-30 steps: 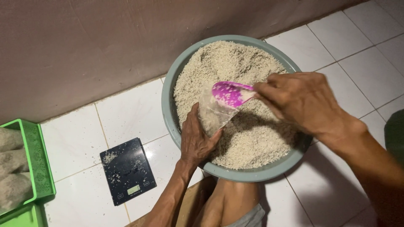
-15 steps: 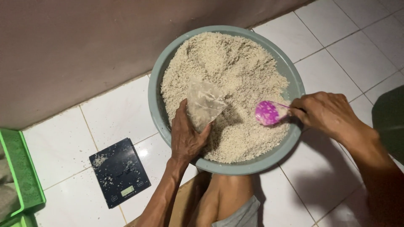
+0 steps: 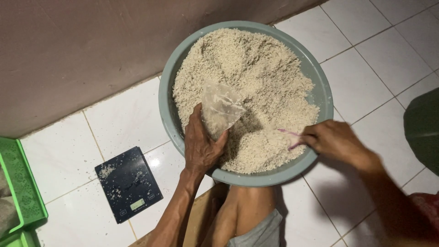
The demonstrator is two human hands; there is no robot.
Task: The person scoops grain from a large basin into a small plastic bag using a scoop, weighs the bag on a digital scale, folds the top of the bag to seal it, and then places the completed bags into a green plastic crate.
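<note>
Basin [image 3: 170, 82] of rice [image 3: 256, 77], left hand [image 3: 201, 146] holding bag [image 3: 221, 107]

We have the basin [image 3: 320, 98] on the floor against the wall [image 3: 82, 50], grain [image 3: 256, 77] filling it. Left hand [image 3: 201, 146] over the near rim, clamping a bag [image 3: 222, 107] that lies on the grain. Right hand [image 3: 336, 139] at the right rim — scoop [image 3: 288, 133] dug into the grain. Scale [image 3: 128, 183] left of the basin, tray [image 3: 20, 183] further left.
</note>
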